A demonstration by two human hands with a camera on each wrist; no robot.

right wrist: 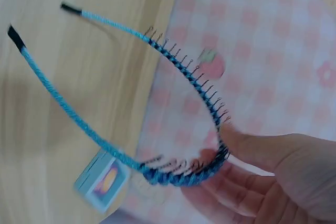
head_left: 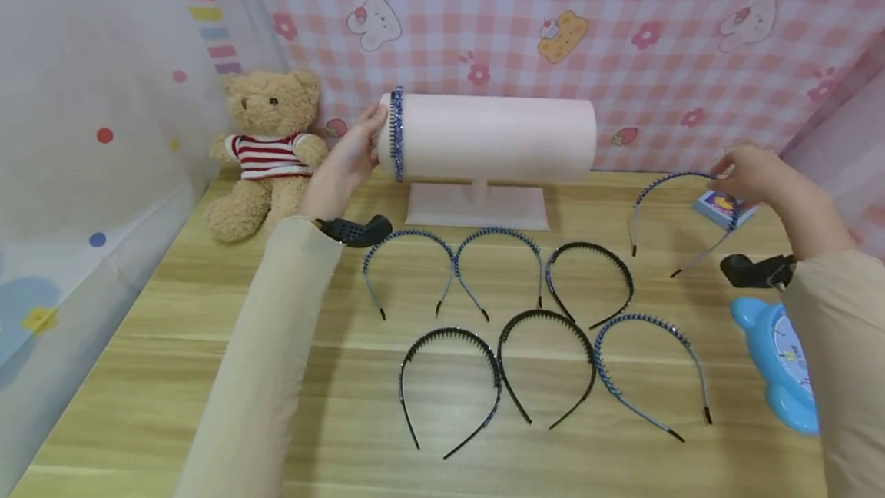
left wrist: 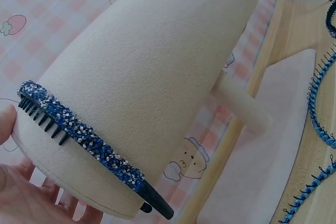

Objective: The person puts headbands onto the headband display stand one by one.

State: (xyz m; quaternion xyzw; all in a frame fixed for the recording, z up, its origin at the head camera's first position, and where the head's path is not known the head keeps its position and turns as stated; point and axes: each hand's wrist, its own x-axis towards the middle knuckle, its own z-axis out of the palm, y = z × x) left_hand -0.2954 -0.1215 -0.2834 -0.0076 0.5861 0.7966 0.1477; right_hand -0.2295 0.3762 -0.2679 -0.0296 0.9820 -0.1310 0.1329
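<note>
A pale, padded headband display stand [head_left: 498,137] has a horizontal roll on a post and a flat base. Round the roll's left end sits a glittery blue headband [left wrist: 86,137] with black comb teeth. My left hand [head_left: 356,148] grips that end of the roll, thumb on one side and fingers beneath, as the left wrist view shows. On the right, my right hand [head_left: 754,171] pinches a blue wrapped headband [right wrist: 202,90] by its top curve. Its two black-tipped ends point away from the hand, and small wire loops line its inner side.
Blue headbands [head_left: 408,233] and black headbands [head_left: 449,331] lie in two rows before the stand. A teddy bear [head_left: 266,144] sits at the left. A small light-blue box [right wrist: 102,179] lies below the right hand, and a blue clock [head_left: 774,360] is at the right edge.
</note>
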